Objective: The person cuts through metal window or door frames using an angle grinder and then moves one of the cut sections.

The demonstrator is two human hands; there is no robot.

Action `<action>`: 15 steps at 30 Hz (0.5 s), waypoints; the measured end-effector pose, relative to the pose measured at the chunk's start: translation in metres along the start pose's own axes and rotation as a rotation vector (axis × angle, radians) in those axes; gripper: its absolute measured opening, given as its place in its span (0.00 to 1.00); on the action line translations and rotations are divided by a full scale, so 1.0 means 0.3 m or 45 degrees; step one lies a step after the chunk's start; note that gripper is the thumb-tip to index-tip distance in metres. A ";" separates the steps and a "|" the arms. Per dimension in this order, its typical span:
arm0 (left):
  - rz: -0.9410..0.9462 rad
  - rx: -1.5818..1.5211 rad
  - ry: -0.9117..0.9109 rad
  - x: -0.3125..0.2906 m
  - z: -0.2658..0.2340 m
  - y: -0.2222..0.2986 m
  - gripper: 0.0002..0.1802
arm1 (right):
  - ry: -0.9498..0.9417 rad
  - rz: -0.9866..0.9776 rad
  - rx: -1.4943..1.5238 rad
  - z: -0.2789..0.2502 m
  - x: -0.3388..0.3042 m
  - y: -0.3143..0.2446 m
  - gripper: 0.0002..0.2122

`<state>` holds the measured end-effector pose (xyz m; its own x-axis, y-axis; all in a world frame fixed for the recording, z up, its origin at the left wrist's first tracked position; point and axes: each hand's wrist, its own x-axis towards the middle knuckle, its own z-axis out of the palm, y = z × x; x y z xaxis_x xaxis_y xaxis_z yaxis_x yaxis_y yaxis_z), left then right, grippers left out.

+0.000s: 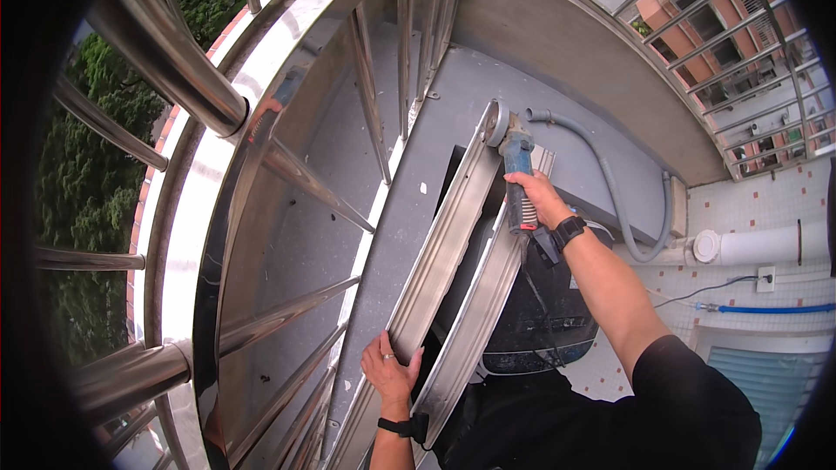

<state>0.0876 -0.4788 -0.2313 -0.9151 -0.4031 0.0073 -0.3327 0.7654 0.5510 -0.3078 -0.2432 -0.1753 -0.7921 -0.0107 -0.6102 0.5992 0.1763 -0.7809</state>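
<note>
grinder at far end of metal strip, left hand steadying near end

right hand [542, 200] is wrapped round the body of a blue angle grinder [520, 157], fingers closed on the grip. left hand [392, 370] lies spread over the left metal strip [444, 270], low in view, thumb apart from the fingers; can't tell how hard it presses.

grinder sits over the strip's far end, its round grey guard [497, 122] right at that end; touching or just clear, can't tell. its long axis runs away from the person, head toward the top of view and leaning slightly left, cord end toward the person. strip's long axis is diagonal, lower left to upper right.

progress: looks early or mid-work. no sparks and no cut across the strip visible, so work at the far end seems left to do; disc edge too small to judge. strip continues out the bottom of view.

outward: second metal strip [488, 287] runs alongside on the right, dark case [544, 322] beside it, grey hose [601, 152] beyond the grinder, steel railing [292, 178] off left.
</note>
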 end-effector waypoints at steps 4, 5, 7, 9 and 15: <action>-0.004 -0.006 -0.009 0.004 -0.010 0.006 0.48 | -0.005 0.011 -0.004 -0.010 0.003 -0.005 0.16; -0.004 -0.005 -0.009 0.006 -0.011 0.007 0.48 | -0.008 0.011 -0.005 -0.008 -0.001 -0.008 0.16; -0.010 -0.005 -0.017 0.007 -0.013 0.007 0.48 | -0.012 0.011 -0.005 -0.001 -0.004 -0.013 0.16; -0.005 -0.004 -0.011 0.006 -0.014 0.008 0.48 | -0.006 0.017 -0.006 -0.003 -0.001 -0.012 0.16; 0.002 0.000 -0.012 0.010 -0.014 0.011 0.49 | -0.018 0.012 0.002 -0.012 0.007 -0.004 0.16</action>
<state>0.0848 -0.4795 -0.2261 -0.9178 -0.3970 0.0000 -0.3313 0.7660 0.5510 -0.3106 -0.2397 -0.1752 -0.7846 -0.0228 -0.6196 0.6070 0.1751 -0.7751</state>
